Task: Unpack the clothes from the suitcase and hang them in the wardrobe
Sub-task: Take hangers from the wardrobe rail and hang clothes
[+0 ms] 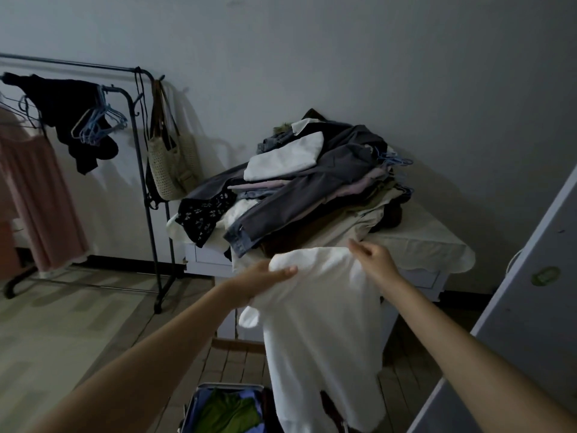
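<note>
Left hand (265, 278) gripping white garment (318, 323) at one top corner; right hand (373, 260) pinching the other, cloth hanging above open suitcase (224, 407). Judged early to midway: pink dress (37, 195) and black garment (71, 120) hung on clothes rack (137, 126); pile of clothes (306, 189) on table (431, 245) unhung; green and blue items left in suitcase. Suitcase cut off; garment type unclear.

Both bare forearms reach forward and up, converging toward the middle. The left hand (262, 281) lies palm inward, thumb on top, pinching white cloth. The right hand (373, 260) is raised slightly higher, its fingers curled, gripping the same cloth.
</note>
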